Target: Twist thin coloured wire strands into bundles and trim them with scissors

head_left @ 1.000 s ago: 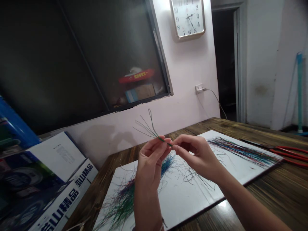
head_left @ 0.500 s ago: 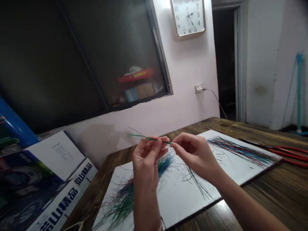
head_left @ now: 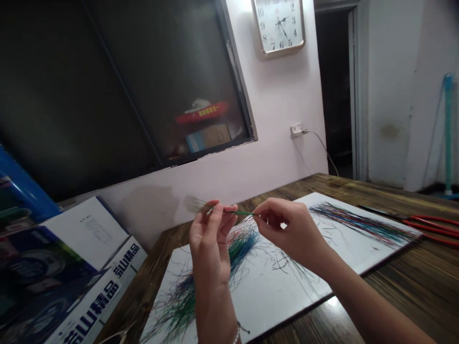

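Observation:
A thin bundle of green wires [head_left: 244,213] stretches between my two hands above a white board [head_left: 265,306]. My left hand [head_left: 211,234] pinches it near the left, where the blurred loose ends fan out. Thumb and forefinger of my right hand [head_left: 283,224] are closed on the other end. Beneath my left hand lies a tangled pile of multicoloured wires [head_left: 182,296], partly hidden by the wrist. A straighter bundle of coloured wires [head_left: 362,222] rests on the board's right side. Short dark wire scraps [head_left: 281,262] are scattered in the middle.
Red-handled scissors [head_left: 430,227] lie on the wooden table [head_left: 401,286], right of the board. Printed cardboard boxes [head_left: 86,234] stand at the left. Behind the table is a wall with a clock [head_left: 279,24] and a socket [head_left: 297,130] with a plugged-in cable.
My left hand has shifted left along the green wires, widening the gap between my hands. My right hand stays nearly in place, still pinching its end.

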Available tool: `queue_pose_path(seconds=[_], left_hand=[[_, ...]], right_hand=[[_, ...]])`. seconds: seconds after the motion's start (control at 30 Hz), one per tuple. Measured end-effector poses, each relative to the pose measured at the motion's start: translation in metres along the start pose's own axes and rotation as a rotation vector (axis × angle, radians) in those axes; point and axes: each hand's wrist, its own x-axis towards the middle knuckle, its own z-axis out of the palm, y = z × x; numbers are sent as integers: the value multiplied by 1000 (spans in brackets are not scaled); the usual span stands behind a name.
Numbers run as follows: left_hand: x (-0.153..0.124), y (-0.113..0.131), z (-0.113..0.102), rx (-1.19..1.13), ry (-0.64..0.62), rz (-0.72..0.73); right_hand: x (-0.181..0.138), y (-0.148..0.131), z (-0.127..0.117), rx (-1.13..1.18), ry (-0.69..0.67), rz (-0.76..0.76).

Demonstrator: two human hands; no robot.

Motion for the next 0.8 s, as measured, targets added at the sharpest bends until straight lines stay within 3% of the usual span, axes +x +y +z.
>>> queue_pose_path(seconds=[0.23, 0.43, 0.63, 0.8], left_hand=[[5, 4, -7, -6, -7, -61], [0, 11, -8, -113, -157, -185], [2, 11, -5, -157, 1, -164], [3, 11, -5, -235, 2, -199]], right_hand=[[-3, -6, -2, 18, 75, -120], [-4, -5, -2, 25, 89, -118], [-4, -5, -3, 86, 92, -83], [-2, -2, -7, 55, -27, -77]])
